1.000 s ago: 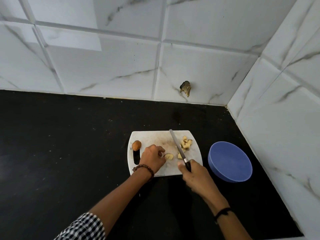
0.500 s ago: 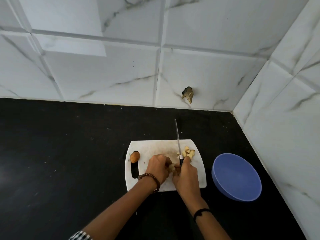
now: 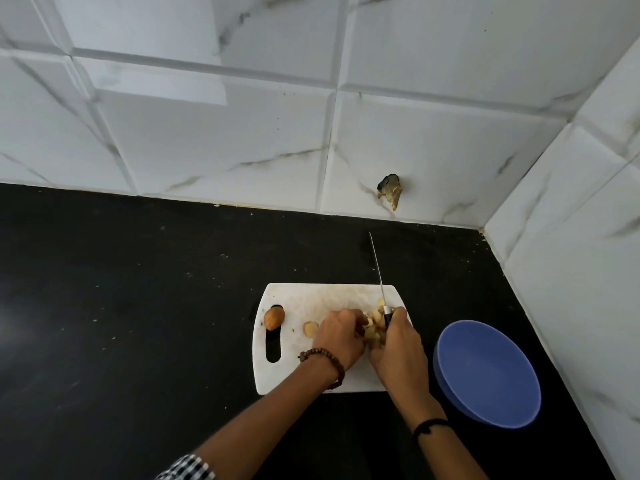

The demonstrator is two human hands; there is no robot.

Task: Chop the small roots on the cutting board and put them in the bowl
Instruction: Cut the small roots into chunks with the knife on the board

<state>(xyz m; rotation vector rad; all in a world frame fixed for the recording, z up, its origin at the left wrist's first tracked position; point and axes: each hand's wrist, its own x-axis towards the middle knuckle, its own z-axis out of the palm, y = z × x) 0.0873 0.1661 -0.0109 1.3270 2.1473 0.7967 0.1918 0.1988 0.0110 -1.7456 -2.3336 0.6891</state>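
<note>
Black countertop (image 3: 121,306), flecked with pale crumbs; white marble-veined wall tiles (image 3: 207,133) behind and to the right.

Checked sleeve (image 3: 187,469), bottom edge, on the left arm.

White cutting board (image 3: 311,296), flat on the countertop, handle slot at its left end.

Whole brown root (image 3: 274,317), unpeeled, lying at the far end of the handle slot.

Cut root slice (image 3: 310,328), pale, lying alone on the board between the whole root and the left hand.

Left hand (image 3: 341,337), knuckles up, fingers curled down round the left side of the pile; brown bead bracelet (image 3: 329,362) at the wrist.

Chopped root pieces (image 3: 375,327), pale yellow, heaped on the board's right half between the two hands, touching both.

Knife (image 3: 379,278), thin blade pointing away, tip out past the board's far edge over the countertop.

Right hand (image 3: 398,348), wrapped round the knife's dark handle, closed against the right side of the pile; black band (image 3: 429,426) at the wrist.

Chipped hole (image 3: 391,192) in a back-wall tile, low down.

Blue bowl (image 3: 485,372), on the countertop just right of the board.
</note>
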